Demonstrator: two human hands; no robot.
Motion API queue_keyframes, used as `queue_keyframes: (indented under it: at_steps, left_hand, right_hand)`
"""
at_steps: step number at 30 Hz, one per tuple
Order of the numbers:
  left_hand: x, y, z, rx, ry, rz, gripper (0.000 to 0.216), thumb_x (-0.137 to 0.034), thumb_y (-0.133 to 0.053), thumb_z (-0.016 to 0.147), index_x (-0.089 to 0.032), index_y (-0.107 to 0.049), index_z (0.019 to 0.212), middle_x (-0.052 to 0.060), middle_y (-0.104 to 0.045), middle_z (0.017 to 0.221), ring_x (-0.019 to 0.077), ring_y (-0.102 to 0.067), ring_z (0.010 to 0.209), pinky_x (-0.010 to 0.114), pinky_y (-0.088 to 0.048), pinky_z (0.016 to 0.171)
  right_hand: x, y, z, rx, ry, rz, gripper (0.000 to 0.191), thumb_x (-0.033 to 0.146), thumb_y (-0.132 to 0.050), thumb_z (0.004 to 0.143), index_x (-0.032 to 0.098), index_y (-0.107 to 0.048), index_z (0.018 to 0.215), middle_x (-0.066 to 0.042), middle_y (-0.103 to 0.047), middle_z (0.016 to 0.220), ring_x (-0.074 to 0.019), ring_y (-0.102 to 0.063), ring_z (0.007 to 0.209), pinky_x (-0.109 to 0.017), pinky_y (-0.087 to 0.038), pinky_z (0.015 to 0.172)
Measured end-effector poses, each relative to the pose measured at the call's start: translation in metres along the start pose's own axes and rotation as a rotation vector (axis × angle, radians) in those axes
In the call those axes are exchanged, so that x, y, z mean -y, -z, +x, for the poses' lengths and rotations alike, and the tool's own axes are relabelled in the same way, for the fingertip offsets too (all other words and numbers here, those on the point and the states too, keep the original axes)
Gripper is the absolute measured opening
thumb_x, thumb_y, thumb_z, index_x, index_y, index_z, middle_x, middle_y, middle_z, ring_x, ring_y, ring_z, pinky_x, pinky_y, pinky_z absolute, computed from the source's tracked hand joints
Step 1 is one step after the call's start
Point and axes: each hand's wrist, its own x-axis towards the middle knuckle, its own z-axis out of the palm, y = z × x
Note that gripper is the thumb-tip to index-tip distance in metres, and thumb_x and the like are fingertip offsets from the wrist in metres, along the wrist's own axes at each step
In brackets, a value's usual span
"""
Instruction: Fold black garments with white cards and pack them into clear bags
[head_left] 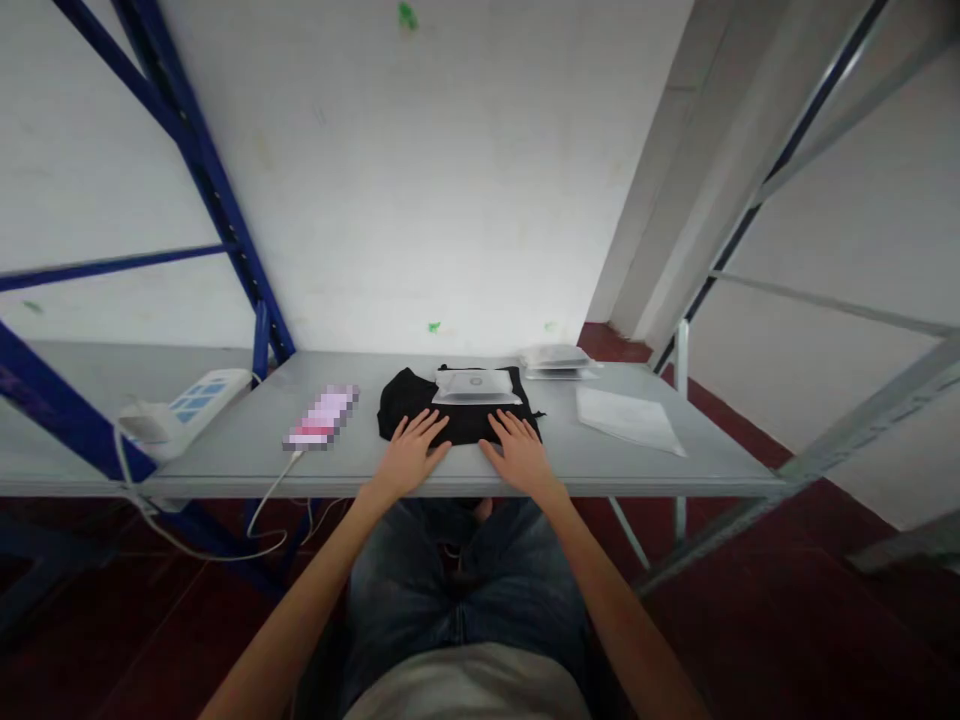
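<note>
Black cloth [465, 425] lies spread on the grey table in front of me, its left part bunched up. On its far half rests a small box [477, 384] in translucent wrapping with a faint dark mark on top. My left hand [411, 450] lies flat with fingers spread, its fingertips on the near left part of the cloth. Over the near right part, my right hand [519, 452] is spread the same way, fingertips on the cloth just short of the wrapped box. Neither hand holds anything.
A few wrapped packets [556, 362] are stacked at the back right, with a flat white sheet or bag [628, 418] nearer. To the left are a phone [322, 418] on a white cable and a power strip [202, 405]. Blue posts [217, 190] and grey posts flank the table [465, 484].
</note>
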Motion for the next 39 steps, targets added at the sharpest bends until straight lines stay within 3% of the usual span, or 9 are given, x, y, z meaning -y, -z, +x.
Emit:
queue_keyframes:
  at_steps: [39]
  left_hand:
    - [-0.0014, 0.0007, -0.0001, -0.01, 0.008, 0.004, 0.054, -0.048, -0.042, 0.107, -0.025, -0.051, 0.154, 0.008, -0.048, 0.162, 0.0269, -0.036, 0.156, 0.055, -0.027, 0.128]
  right_hand:
    - [-0.0017, -0.0033, 0.0002, -0.024, 0.004, 0.01, 0.061, 0.049, -0.043, 0.106, 0.015, -0.05, 0.156, -0.014, -0.047, 0.163, -0.0302, -0.039, 0.153, -0.05, -0.029, 0.127]
